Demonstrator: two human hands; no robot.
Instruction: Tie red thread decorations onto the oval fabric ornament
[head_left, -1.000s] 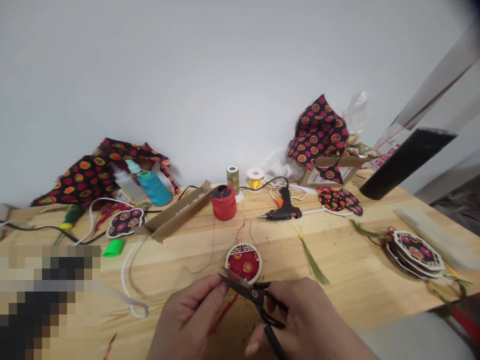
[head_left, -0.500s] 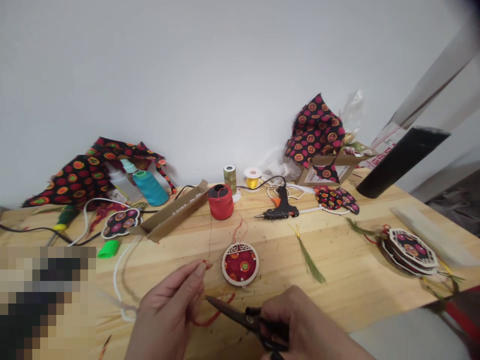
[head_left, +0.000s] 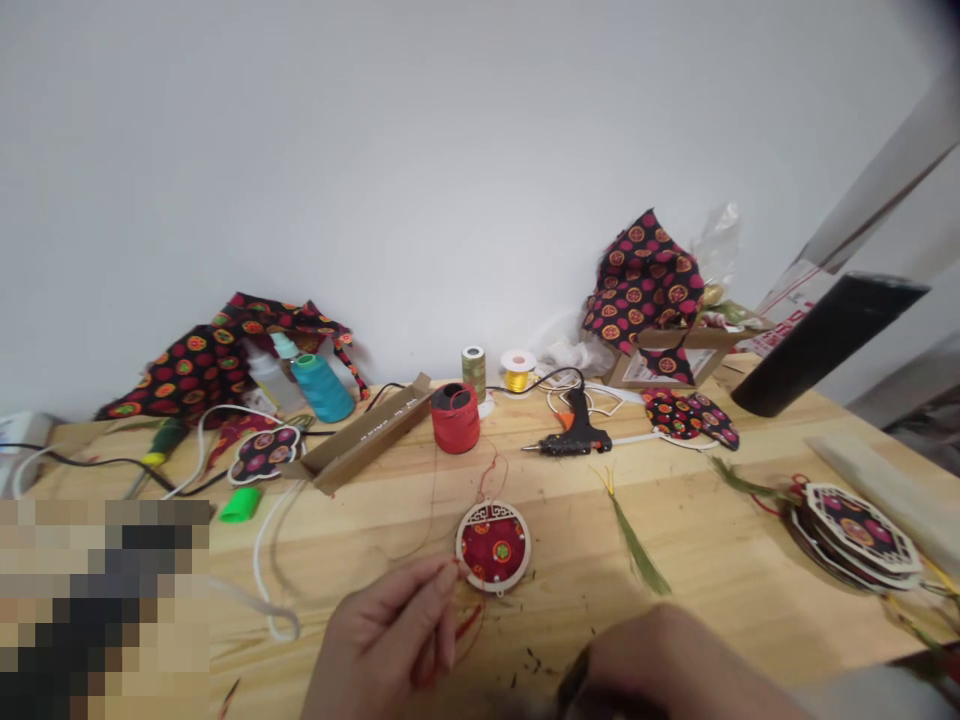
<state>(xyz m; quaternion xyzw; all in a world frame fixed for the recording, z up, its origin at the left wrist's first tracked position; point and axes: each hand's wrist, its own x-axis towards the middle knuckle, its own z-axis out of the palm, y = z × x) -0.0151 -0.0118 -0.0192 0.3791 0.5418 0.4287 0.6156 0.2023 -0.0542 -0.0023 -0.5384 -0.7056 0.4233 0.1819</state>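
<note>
My left hand (head_left: 390,640) is low in the middle, fingers pinched on a red thread (head_left: 466,626) beside a round white-rimmed ornament (head_left: 493,546) with red patterned fabric. The ornament lies flat on the wooden table (head_left: 720,560), its red cord running up toward a red thread spool (head_left: 455,417). My right hand (head_left: 667,665) is at the bottom edge, curled shut; a dark handle shows at its left side, and what it grips is mostly hidden.
A black glue gun (head_left: 574,437) lies behind the ornament, with green and yellow spools (head_left: 474,370) near the wall. Patterned fabric (head_left: 217,355), bottles, a cardboard strip (head_left: 371,435) and white cord sit left. Finished ornaments (head_left: 855,525) stack at right. A green tassel (head_left: 634,540) lies centre-right.
The scissors' blades, open at the thread a second ago, have dropped out of sight with my right hand. My left hand now pinches the thread right beside the ornament. The view tilted slightly.
</note>
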